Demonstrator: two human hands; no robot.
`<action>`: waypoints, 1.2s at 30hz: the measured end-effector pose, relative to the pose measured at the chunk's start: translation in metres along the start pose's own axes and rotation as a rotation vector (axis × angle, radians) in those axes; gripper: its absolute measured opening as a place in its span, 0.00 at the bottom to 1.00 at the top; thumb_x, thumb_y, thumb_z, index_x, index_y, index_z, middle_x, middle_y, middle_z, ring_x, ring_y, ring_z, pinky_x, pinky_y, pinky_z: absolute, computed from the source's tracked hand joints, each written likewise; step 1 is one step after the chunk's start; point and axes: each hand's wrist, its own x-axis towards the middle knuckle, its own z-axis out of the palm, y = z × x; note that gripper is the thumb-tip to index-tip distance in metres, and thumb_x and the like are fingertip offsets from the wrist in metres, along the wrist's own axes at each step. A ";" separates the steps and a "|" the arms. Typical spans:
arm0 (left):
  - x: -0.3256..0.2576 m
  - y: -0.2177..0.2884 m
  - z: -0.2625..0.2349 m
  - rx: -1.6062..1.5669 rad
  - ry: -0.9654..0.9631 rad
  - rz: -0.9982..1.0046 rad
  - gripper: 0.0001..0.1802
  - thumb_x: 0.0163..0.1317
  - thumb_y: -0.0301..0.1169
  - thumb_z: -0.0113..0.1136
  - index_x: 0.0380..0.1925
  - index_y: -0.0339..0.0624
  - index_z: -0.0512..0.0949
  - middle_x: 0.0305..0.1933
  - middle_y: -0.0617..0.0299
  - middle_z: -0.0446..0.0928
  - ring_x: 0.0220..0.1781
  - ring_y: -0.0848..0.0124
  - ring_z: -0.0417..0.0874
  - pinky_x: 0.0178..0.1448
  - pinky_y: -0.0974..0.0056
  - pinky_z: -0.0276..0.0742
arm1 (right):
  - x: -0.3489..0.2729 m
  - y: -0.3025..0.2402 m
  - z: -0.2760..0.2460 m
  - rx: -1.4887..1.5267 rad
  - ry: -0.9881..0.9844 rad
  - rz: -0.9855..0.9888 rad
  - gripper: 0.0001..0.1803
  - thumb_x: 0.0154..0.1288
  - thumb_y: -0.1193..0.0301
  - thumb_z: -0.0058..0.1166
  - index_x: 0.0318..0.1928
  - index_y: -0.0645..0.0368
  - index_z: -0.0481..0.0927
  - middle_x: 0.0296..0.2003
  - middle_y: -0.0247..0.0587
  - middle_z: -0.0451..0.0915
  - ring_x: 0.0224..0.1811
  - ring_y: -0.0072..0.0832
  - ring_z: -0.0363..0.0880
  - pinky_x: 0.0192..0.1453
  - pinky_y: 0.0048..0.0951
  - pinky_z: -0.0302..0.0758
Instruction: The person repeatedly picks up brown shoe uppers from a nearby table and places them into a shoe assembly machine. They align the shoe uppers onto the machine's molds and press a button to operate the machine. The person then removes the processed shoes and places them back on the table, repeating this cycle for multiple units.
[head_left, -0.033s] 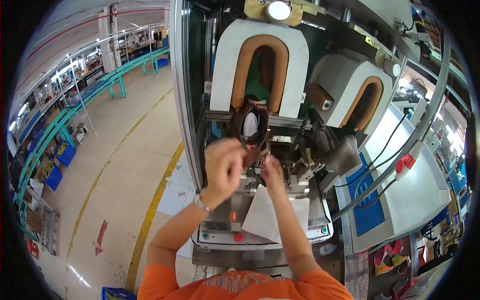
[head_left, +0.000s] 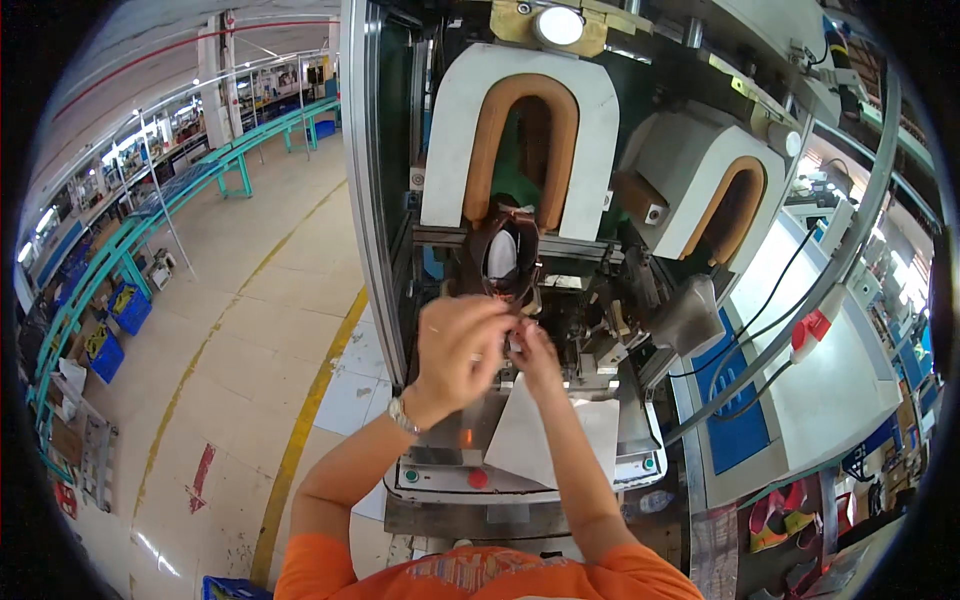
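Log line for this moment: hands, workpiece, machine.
left hand: gripping brown shoe upper's lower edge | right hand: at same edge | shoe upper: on machine, toe up | red button: untouched

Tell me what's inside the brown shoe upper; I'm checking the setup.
A white form shows inside the shoe upper. Its lower end is hidden behind the left hand and right hand.

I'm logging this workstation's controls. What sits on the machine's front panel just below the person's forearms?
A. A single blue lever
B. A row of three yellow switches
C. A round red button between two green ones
C: the front panel carries a red button in the middle, with one green button at its left end and another green button at its right end.
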 end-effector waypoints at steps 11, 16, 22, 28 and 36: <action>-0.001 0.007 0.004 0.445 -0.465 -0.157 0.18 0.46 0.27 0.54 0.41 0.39 0.71 0.47 0.61 0.69 0.55 0.68 0.65 0.52 0.53 0.56 | 0.038 0.046 0.017 0.606 -0.310 0.163 0.20 0.65 0.56 0.38 0.49 0.57 0.69 0.44 0.36 0.76 0.46 0.28 0.74 0.53 0.33 0.70; -0.014 0.009 0.011 0.404 -0.423 -0.179 0.20 0.46 0.26 0.54 0.43 0.40 0.70 0.49 0.60 0.68 0.57 0.67 0.63 0.55 0.50 0.55 | 0.069 0.056 0.005 0.602 -0.314 0.154 0.19 0.65 0.56 0.39 0.43 0.58 0.72 0.40 0.39 0.77 0.43 0.31 0.76 0.49 0.34 0.72; -0.019 0.001 0.005 0.387 -0.419 -0.215 0.20 0.44 0.25 0.55 0.42 0.40 0.71 0.50 0.59 0.67 0.58 0.66 0.62 0.56 0.49 0.54 | 0.059 0.063 0.027 0.562 -0.170 0.080 0.16 0.66 0.59 0.38 0.38 0.57 0.73 0.32 0.36 0.77 0.34 0.27 0.76 0.40 0.29 0.74; -0.024 -0.002 0.013 0.346 -0.409 -0.229 0.20 0.42 0.25 0.56 0.40 0.40 0.71 0.50 0.59 0.66 0.57 0.64 0.62 0.57 0.47 0.54 | 0.061 0.054 0.025 0.443 -0.111 0.009 0.13 0.66 0.61 0.40 0.34 0.57 0.73 0.26 0.31 0.75 0.25 0.20 0.74 0.28 0.21 0.72; -0.024 -0.002 0.015 0.395 -0.450 -0.203 0.17 0.43 0.25 0.55 0.38 0.41 0.71 0.49 0.59 0.66 0.58 0.64 0.62 0.58 0.42 0.52 | 0.057 0.060 0.018 0.423 -0.199 -0.022 0.12 0.66 0.63 0.41 0.38 0.56 0.74 0.30 0.33 0.78 0.28 0.20 0.76 0.32 0.21 0.74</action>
